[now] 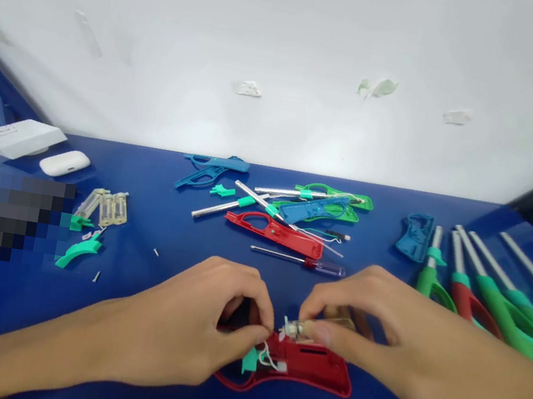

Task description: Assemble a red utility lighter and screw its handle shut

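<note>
A red lighter housing half (321,365) lies open on the blue table in front of me. Inside it are a green trigger piece (250,360) and a looped white wire (268,357). My left hand (220,327) is over the housing's left end, thumb and forefinger pinched near the wire; what they hold, if anything, is hidden. My right hand (376,338) grips a clear fuel tank (295,329) just above the housing's upper edge, its valve end pointing left. A screwdriver (324,267) with a see-through purple handle lies beyond my hands.
Further back lie another red housing half (286,235), blue shells (213,171), green shells (364,202) and metal tubes (217,208). Several long lighters (474,296) line the right. At left are clear fuel tanks (113,208), green triggers (79,252), small screws (96,276) and a white case (64,163).
</note>
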`<state>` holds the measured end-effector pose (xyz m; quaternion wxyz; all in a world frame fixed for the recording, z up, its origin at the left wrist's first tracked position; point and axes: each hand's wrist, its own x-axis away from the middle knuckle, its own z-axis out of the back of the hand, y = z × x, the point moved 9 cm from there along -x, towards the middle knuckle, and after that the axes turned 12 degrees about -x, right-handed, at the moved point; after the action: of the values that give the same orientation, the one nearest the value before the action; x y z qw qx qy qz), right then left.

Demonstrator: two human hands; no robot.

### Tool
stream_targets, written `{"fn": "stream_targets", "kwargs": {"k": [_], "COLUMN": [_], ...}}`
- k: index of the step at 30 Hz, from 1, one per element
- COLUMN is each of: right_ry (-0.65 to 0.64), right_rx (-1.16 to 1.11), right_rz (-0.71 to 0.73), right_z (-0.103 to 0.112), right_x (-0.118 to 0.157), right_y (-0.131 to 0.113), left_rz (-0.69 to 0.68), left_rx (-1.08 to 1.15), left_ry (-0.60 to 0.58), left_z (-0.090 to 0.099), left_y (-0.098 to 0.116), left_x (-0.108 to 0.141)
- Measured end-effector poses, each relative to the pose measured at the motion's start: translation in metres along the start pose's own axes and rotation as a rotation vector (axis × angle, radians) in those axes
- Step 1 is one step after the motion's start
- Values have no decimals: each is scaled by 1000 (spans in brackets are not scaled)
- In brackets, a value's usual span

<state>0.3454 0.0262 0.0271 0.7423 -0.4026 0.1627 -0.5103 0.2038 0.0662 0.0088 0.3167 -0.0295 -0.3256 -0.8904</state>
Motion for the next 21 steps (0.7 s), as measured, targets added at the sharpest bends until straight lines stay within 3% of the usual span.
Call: {"fn": "stream_targets", "kwargs": {"k": [9, 21], "right_ry": [-22, -40], "right_rx": [-33, -31], "right_rz": [-139, -168], "right_z": [-4, -6], "right_x": [1, -1], "right_y": [19, 20], "left_rz": [-56, -110], "left_rx": [27, 60], "left_ry": [89, 115], "left_z": [4, 4], "left_y": [1, 6], "left_x": [1, 2]}}
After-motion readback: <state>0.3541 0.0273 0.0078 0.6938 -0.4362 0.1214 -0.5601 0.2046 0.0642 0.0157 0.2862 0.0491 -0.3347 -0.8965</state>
